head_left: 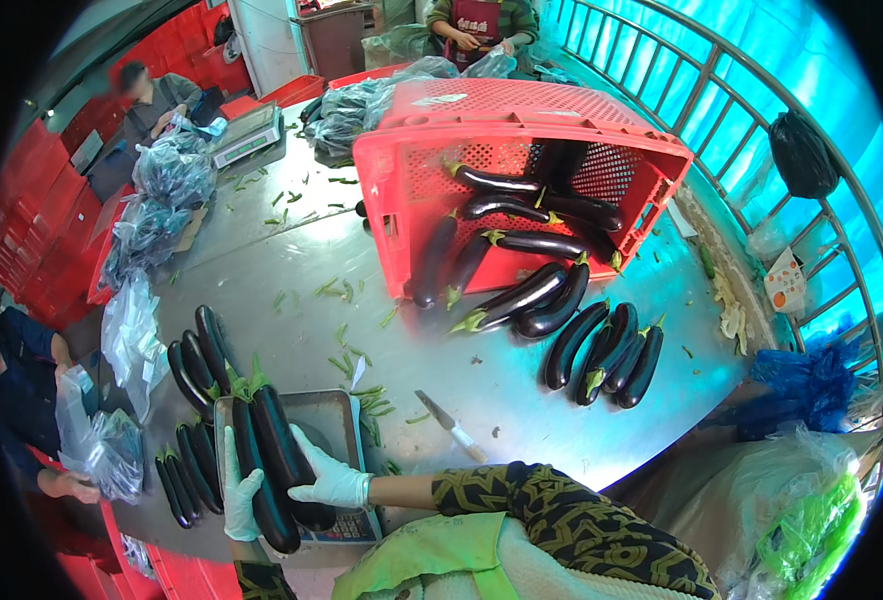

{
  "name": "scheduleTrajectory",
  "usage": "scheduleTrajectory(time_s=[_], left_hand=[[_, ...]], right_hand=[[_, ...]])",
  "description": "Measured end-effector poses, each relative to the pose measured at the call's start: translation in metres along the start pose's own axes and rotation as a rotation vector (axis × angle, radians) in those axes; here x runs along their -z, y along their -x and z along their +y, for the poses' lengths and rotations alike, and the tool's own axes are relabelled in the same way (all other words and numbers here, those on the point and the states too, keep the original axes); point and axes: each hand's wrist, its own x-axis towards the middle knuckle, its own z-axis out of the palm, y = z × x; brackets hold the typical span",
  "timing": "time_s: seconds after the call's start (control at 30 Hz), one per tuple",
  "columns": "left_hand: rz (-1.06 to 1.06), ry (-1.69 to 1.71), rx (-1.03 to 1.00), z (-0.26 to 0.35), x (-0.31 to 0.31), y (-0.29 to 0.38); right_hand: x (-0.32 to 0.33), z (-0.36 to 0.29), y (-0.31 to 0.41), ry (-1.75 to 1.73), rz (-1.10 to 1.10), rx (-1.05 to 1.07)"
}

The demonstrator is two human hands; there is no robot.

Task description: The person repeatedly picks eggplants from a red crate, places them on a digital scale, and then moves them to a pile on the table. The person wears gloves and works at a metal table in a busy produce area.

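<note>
Both of my hands wear white gloves. My left hand (240, 491) is at the left side of a pair of long dark eggplants (272, 457), and my right hand (327, 472) presses on their right side, so the pair sits between the hands. The eggplants lie over a digital scale (351, 525) with a metal tray, green stems pointing away from me. To the left, more eggplants (195, 367) rest on the metal table (291, 262) in small groups. Several others (614, 352) lie at the right, in front of a red plastic crate (370, 172) tipped on its side with eggplants inside.
A knife (452, 427) lies right of the scale, among green bean pieces (370, 405). Filled plastic bags (175, 172) and another scale (246, 135) stand farther back. Co-workers (32, 397) are at the left and the far side. A metal railing (700, 82) and plastic bags (794, 495) are at the right.
</note>
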Motion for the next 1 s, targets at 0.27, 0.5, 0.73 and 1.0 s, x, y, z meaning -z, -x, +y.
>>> scheduleTrajectory(time_s=[0.27,0.5,0.73,1.0], left_hand=[[0.132,-1.19,0.127,-0.035,0.02,-0.007],[0.274,-1.125,0.093,-0.026,0.017,0.009],[0.623,-0.457,-0.161,-0.024,0.046,0.05],[0.408,-0.671,-0.005,-0.058,0.062,0.085]], right_hand=[[0.075,0.053,-0.007,0.378,0.007,0.192],[0.352,0.108,0.015,1.609,0.336,-0.564],[0.401,0.098,0.033,1.477,0.207,-0.275],[0.288,-0.04,-0.019,0.18,0.388,0.001]])
